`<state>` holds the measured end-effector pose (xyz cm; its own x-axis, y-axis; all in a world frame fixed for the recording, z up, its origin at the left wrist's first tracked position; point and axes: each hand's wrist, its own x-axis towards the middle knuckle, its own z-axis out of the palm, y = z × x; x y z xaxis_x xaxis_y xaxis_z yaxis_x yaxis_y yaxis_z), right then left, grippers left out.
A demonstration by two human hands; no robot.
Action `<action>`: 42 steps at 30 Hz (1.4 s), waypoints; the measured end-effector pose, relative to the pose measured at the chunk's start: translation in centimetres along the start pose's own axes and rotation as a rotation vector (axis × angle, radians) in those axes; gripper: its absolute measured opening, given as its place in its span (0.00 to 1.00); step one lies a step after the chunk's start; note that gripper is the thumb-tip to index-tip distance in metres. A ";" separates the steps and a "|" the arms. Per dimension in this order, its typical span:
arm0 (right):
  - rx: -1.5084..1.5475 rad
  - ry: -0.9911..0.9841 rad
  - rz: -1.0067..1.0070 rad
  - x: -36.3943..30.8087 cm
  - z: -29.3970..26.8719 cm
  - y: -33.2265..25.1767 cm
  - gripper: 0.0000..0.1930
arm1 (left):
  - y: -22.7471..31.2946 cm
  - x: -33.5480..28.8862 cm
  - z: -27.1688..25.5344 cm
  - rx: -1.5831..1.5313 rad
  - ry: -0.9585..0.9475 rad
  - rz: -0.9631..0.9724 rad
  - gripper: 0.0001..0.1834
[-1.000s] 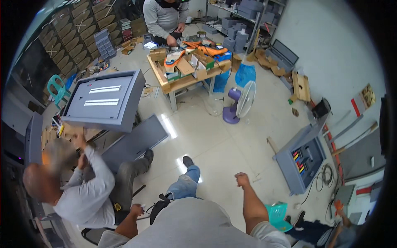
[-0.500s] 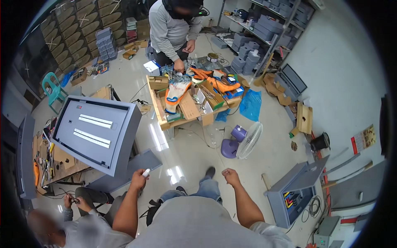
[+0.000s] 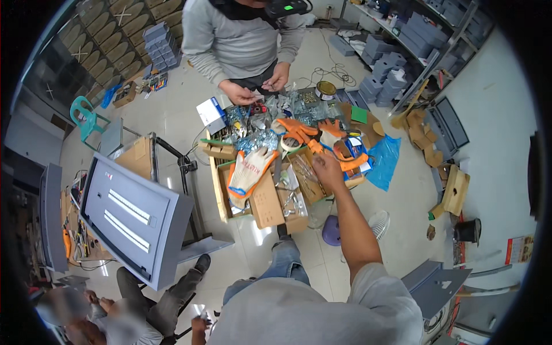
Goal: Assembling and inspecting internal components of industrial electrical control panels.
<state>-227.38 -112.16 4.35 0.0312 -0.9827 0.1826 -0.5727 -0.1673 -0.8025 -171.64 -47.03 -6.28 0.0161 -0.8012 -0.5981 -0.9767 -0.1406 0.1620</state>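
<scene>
My right hand [image 3: 329, 173] reaches over the near right part of the crowded worktable, its fingers pointing down beside the orange gloves [image 3: 296, 131] and above an open cardboard box [image 3: 305, 177]; whether it grips anything is hidden. Low at my side, my left hand [image 3: 200, 323] appears closed around a small white object [image 3: 203, 314], partly cut off by my body. Left of the box lie a white glove with orange edging [image 3: 252, 169] and a brown cardboard flap [image 3: 266, 198]. Farther back are a roll of tape [image 3: 289, 144] and plastic bags of small hardware [image 3: 259, 141].
Across the table a person [image 3: 244, 46] works with both hands over the hardware. Another person [image 3: 109, 322] sits at lower left, below a large grey metal enclosure [image 3: 135, 213]. A fan with a purple base [image 3: 332, 230] stands by my right arm. A blue plastic sheet [image 3: 384, 164] hangs at the table's right.
I have moved forward to the worktable. My right hand has gone from over the floor to above the table; my left has dropped lower. The person opposite has brought both hands together.
</scene>
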 end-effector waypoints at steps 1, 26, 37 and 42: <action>-0.015 0.011 0.003 3.2 -0.3 0.7 0.10 | 2.9 -0.2 -1.0 0.005 -0.011 0.011 0.18; -0.744 -0.508 0.091 35.3 9.3 16.6 0.10 | 23.5 1.0 -20.3 -1.213 0.045 -1.072 0.26; -0.864 -0.536 -0.018 35.9 9.7 14.2 0.12 | 25.2 2.8 -22.1 -1.143 0.011 -1.103 0.35; -0.849 -0.473 0.021 35.2 11.8 15.1 0.13 | 23.8 3.3 -21.1 -1.189 -0.021 -1.095 0.36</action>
<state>-225.23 -150.24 -8.05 0.2335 -0.9465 -0.2230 -0.9716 -0.2180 -0.0919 -190.31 -65.33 12.20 0.5456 -0.0123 -0.8380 0.2107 -0.9658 0.1514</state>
